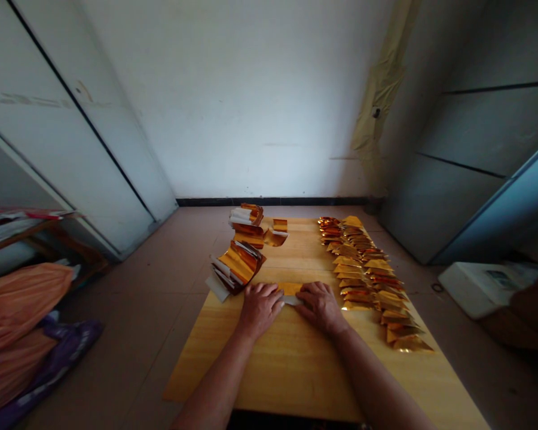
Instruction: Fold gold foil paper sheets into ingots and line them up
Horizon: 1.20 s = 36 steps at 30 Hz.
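Observation:
A sheet of gold foil paper [290,288] lies on the wooden board [296,358], its near edge turned up to show a pale grey back. My left hand [260,306] grips the left end of this sheet, fingers together and pressed down on it. At the right end, my right hand [321,304] holds it the same way, thumb close to the grey fold. Left of my hands stands a curled stack of gold foil sheets [241,263]. Two rows of folded gold foil pieces [350,269] run along the board's right side.
More curled foil sheets [250,233] lie at the board's far left corner, beside a small loose sheet [280,225]. A white box [470,289] sits on the floor at right. Orange and purple bags [22,310] are at left. A white wall [260,119] rises behind.

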Motion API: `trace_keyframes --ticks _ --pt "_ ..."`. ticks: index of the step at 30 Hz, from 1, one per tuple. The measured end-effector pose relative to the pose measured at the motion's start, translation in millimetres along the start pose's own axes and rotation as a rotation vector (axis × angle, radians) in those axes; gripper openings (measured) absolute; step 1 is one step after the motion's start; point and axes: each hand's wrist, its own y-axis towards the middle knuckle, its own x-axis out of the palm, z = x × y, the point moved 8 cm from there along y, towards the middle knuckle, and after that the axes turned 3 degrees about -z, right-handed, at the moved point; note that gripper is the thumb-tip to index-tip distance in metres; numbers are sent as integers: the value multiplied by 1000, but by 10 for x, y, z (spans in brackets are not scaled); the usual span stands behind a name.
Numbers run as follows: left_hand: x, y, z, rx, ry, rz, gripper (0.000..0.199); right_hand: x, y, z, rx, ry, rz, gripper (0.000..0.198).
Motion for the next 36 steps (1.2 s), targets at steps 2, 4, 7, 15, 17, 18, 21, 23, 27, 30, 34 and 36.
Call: trace_keyframes --ticks 2,4,7,15,17,18,21,23,27,30,34,36 --pt "2 0 -3 -4 3 -3 25 3 -1 5 -2 6 5 27" --pt "9 3 -4 -6 5 -8 24 7 -1 16 1 11 10 28" --pt "25 7 -1 -3 4 -14 26 18 4 26 -1 12 7 26" --pt "18 1 7 12 -8 -20 34 35 8 106 6 60 47 15" --pt "11 17 9 5 -19 -10 28 40 21 146 29 88 49 13" --pt "9 30 10 -6 -23 0 24 43 33 161 43 99 42 12" --pt "17 75 8 -78 -18 43 20 38 82 184 98 113 16 10" --pt "37 94 15 -131 -5 64 17 28 118 184 139 111 -4 10" --pt "63 92 41 -184 4 82 13 22 169 185 206 115 -31 9" --pt "61 82 46 -186 -1 71 15 33 180 191 228 144 -31 9" --pt "38 76 39 -186 -12 54 17 47 189 187 234 127 -13 10" --pt "21 73 43 -183 -20 51 18 58 202 184 242 110 -10 11"
